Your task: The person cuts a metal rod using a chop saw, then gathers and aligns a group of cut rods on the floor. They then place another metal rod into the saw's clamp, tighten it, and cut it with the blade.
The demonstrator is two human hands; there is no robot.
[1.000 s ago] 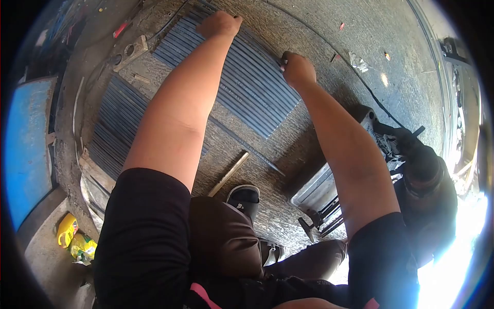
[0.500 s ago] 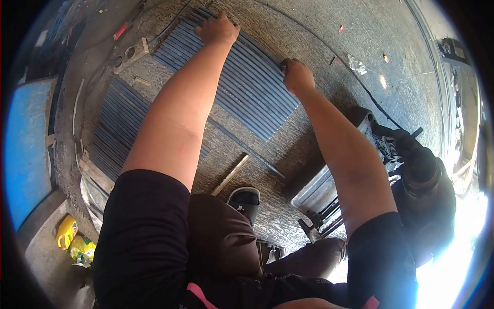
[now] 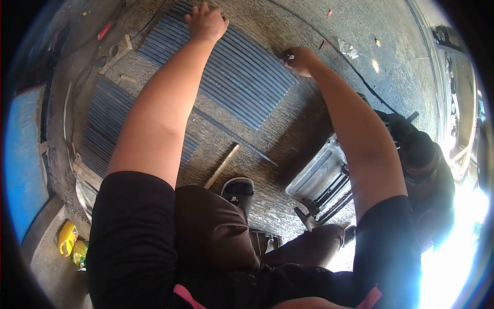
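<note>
Many grey metal rods point(image 3: 231, 67) lie side by side on the concrete floor, their right ends roughly lined up. On the upper rods rests my left hand point(image 3: 207, 21), its fingers spread. By the upper right end of the rods is my right hand point(image 3: 301, 61), its fingers closed round a small whitish object that is mostly hidden. A second group of rods point(image 3: 110, 126) lies at the left, partly behind my left arm. One single rod point(image 3: 231, 135) lies apart below the first group.
A metal machine point(image 3: 321, 165) with a dark motor point(image 3: 419, 157) stands at the right. A wooden stick point(image 3: 222, 166) lies near my shoe point(image 3: 239, 190). A holed block point(image 3: 116, 53) is at the upper left, yellow packaging point(image 3: 67, 238) at the lower left. A black cable point(image 3: 360, 80) crosses the floor.
My right hand has moved slightly off the rods' edge, and the whitish object now shows in it. My left hand's fingers are more spread. The whole view has shifted a little.
</note>
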